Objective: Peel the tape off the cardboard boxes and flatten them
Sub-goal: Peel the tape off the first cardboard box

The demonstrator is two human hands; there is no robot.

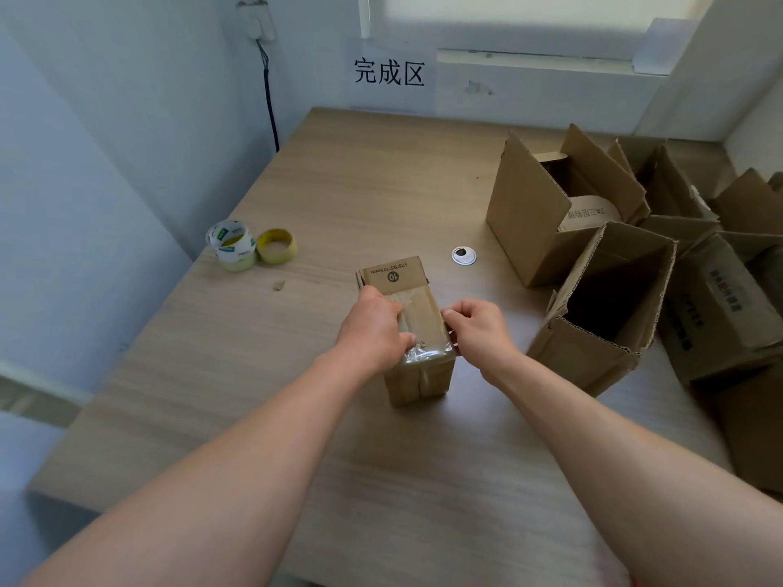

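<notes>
The fingers [383, 306] of our left hand [373, 328] are curled round the left side of the small box [419, 374], thumb laid over its top. The fingers [459, 314] of our right hand [481, 332] are bunched and pinching at its right top edge, so the box sits between the two sets of fingers, resting on the bench [296, 417]. We cannot tell whether the right fingertips have caught the rim of the tape [419, 328] or only cardboard.

We judge the task barely begun on this box. The clear tape lies wrinkled along the top and down over the near end, and the box holds its full shape. To the right of our right fingers stand several open boxes [610, 298], flaps up but not flattened, so most of the work is left. Two tape rolls [254, 247] lie well to the left of our left fingers and beyond them.

The box's long axis runs away from us, leaning slightly left at the far end. Its taped face is up. The printed flap [396, 273] with the circled 10 points away from us, past our fingers, and the seamed end faces us
</notes>
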